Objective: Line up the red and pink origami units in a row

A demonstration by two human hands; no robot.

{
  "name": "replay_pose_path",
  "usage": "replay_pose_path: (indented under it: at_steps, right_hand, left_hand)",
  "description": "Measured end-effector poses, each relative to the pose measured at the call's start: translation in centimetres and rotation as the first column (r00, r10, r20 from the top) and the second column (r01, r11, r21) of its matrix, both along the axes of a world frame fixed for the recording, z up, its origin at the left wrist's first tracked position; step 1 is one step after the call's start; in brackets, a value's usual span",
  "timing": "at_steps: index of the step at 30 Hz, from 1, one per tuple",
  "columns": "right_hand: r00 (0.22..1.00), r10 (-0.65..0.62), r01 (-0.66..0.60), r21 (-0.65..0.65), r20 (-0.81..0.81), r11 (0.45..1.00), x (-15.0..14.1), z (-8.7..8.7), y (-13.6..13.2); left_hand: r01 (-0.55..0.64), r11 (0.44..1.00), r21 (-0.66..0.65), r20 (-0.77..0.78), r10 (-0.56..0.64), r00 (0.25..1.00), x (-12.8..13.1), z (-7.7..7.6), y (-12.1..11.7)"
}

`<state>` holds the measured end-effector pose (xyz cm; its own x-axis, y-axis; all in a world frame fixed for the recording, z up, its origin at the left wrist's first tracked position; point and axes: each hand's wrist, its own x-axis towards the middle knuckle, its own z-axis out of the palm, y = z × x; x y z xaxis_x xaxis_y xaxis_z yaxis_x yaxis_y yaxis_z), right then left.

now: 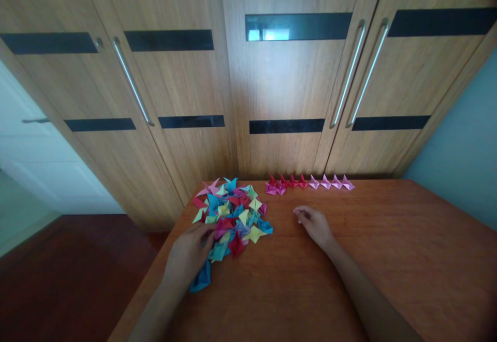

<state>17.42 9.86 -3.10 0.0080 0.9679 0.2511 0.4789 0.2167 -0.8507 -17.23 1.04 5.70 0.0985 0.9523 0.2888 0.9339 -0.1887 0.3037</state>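
A loose heap of origami paper figures (243, 217) in blue, red, pink, yellow and green lies on the left of the table. My left hand (190, 251) reaches into its near left side, thumb and fingers closed at the edge of a magenta origami figure (224, 226); the exact grip is partly hidden. A blue origami figure (201, 278) lies just below that hand. To the right of the heap, my right hand (316, 226) hovers over or rests on the table, fingers curled together with nothing visible in them.
Along the back edge of the wooden table (388, 238) stands a row of red origami figures (293, 181) and light pink origami figures (337, 182). Two magenta origami figures (275, 189) sit before its left end. A wooden wardrobe (279, 83) rises directly behind.
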Motion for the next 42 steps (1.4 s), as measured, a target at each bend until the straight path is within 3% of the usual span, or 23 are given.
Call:
replay_pose_path:
  at_steps: [5,9,13,16,19,25,37,40,42]
  right_hand:
    - [1.0,0.01,-0.01,0.0,-0.012,1.0,0.0,0.0,0.0]
    - [1.0,0.003,-0.003,0.002,-0.007,1.0,0.0,0.1,0.0]
    - [0.997,0.038,-0.038,-0.009,-0.073,0.999,-0.7,1.1,-0.6]
    - [0.971,0.127,-0.146,-0.079,-0.202,0.986,-1.8,2.5,-1.6]
    - [0.911,0.258,-0.315,-0.139,-0.32,0.939,-3.1,3.9,-2.8]
    - [0.821,0.397,-0.481,-0.121,-0.41,0.868,-4.4,5.3,-4.2]
    - [0.824,0.299,-0.413,-0.148,-0.481,0.899,-2.9,5.1,-3.3]
    - [0.83,0.292,-0.401,-0.144,-0.476,0.905,-2.1,4.6,-2.7]
    - [0.862,0.238,-0.328,-0.135,-0.447,0.935,-1.2,3.9,-2.0]
  left_hand:
    - [-0.114,0.986,0.12,0.043,0.11,0.993,-1.1,0.4,-0.2]
    - [-0.087,0.981,0.176,0.112,0.068,0.991,-0.6,0.8,-0.3]
    - [-0.029,0.984,0.178,0.265,-0.019,0.964,1.4,1.1,-0.5]
    - [0.063,0.989,0.135,0.368,-0.109,0.923,3.7,0.9,-0.6]
    - [0.157,0.983,0.095,0.406,-0.182,0.896,6.2,0.3,-0.6]
    - [0.297,0.952,0.077,0.427,-0.301,0.853,10.0,-0.5,0.0]
    - [0.412,0.91,0.042,0.423,-0.39,0.818,12.4,-0.5,1.1]
    - [0.46,0.886,0.06,0.371,-0.448,0.814,13.3,-0.4,2.0]
    - [0.476,0.877,0.06,0.308,-0.47,0.827,14.3,-0.4,3.1]
